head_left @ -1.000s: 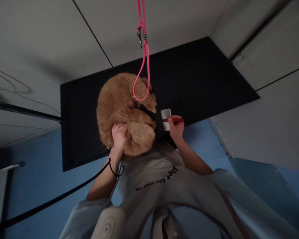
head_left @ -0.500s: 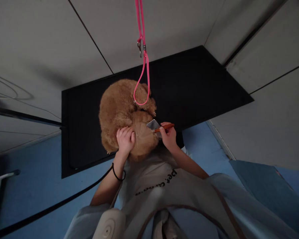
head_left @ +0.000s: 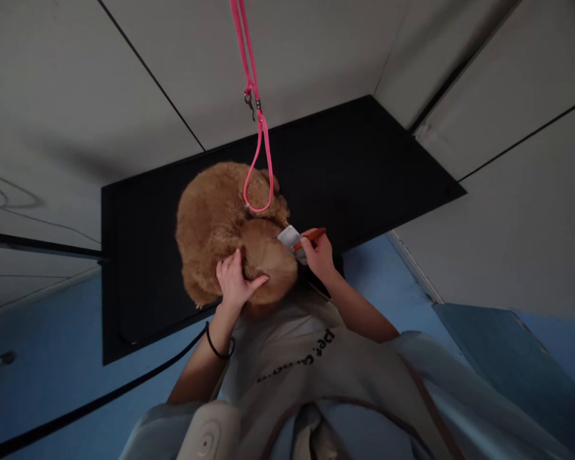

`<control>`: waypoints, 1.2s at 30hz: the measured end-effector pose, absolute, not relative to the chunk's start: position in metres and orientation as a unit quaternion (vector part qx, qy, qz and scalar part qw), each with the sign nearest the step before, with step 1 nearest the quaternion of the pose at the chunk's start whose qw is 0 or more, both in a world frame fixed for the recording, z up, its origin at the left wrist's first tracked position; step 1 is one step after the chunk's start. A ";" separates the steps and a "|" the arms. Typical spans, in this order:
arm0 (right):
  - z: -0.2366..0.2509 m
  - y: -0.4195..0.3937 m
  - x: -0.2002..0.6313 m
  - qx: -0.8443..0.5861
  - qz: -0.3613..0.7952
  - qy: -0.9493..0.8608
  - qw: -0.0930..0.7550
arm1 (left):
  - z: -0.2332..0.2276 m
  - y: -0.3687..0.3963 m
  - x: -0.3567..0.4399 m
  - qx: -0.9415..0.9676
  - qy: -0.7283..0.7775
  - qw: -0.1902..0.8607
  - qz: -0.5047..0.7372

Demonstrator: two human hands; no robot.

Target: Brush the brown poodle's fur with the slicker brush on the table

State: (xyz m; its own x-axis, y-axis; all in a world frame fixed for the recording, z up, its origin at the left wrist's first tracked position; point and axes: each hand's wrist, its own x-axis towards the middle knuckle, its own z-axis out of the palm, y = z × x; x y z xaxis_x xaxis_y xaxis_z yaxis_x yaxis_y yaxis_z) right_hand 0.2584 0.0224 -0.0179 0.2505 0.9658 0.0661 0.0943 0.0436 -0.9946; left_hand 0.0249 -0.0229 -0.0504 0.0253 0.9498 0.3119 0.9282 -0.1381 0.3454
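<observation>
A curly brown dog [head_left: 211,204] is on a black grooming table [head_left: 354,166], with a round fluffed part of its coat closest to my apron. My left hand [head_left: 234,280] lies on this fur at its left side, thumb stretched out to the right and fingers pointing away from me. In my right hand [head_left: 319,254] is a slicker brush [head_left: 290,237], gripped by its orange-brown handle. The brush's pale rectangular head is at the right edge of the round fur; whether its pins touch the coat, I cannot tell.
A pink grooming loop [head_left: 272,182] with a metal clip hangs in front of the dog. Grey wall panels [head_left: 316,51] stand behind the table. A black strap or cord [head_left: 100,399] runs from the lower left towards my left wrist. The floor [head_left: 378,275] is blue.
My left hand has shifted on the fur, its thumb now spread away from the fingers. The brush stays near the fur's right edge, its head slightly turned. The whole view has shifted a little.
</observation>
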 end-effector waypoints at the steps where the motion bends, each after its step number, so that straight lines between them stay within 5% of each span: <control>1: -0.014 0.021 0.259 -0.571 0.372 -0.466 0.564 | -0.050 -0.023 0.026 0.717 0.655 0.023 0.238; 7: -0.020 0.027 0.246 -0.489 0.505 -0.529 0.474 | -0.051 -0.023 0.025 0.720 0.656 0.015 0.226; 12: -0.022 0.047 0.261 -0.580 0.362 -0.469 0.559 | -0.054 -0.024 0.028 0.728 0.651 -0.003 0.214; 17: -0.018 0.051 0.246 -0.472 0.513 -0.560 0.447 | -0.055 -0.026 0.032 0.709 0.668 -0.015 0.226; 22: -0.014 0.073 0.246 -0.555 0.391 -0.506 0.532 | -0.056 -0.028 0.037 0.707 0.669 -0.011 0.227; 27: -0.005 0.064 0.241 -0.437 0.508 -0.613 0.419 | -0.061 -0.030 0.043 0.689 0.680 0.018 0.251; 32: 0.001 0.064 0.237 -0.513 0.421 -0.555 0.501 | -0.065 -0.031 0.047 0.681 0.690 0.024 0.245; 36: 0.003 0.065 0.236 -0.455 0.499 -0.606 0.421 | -0.062 -0.030 0.050 0.676 0.691 0.015 0.256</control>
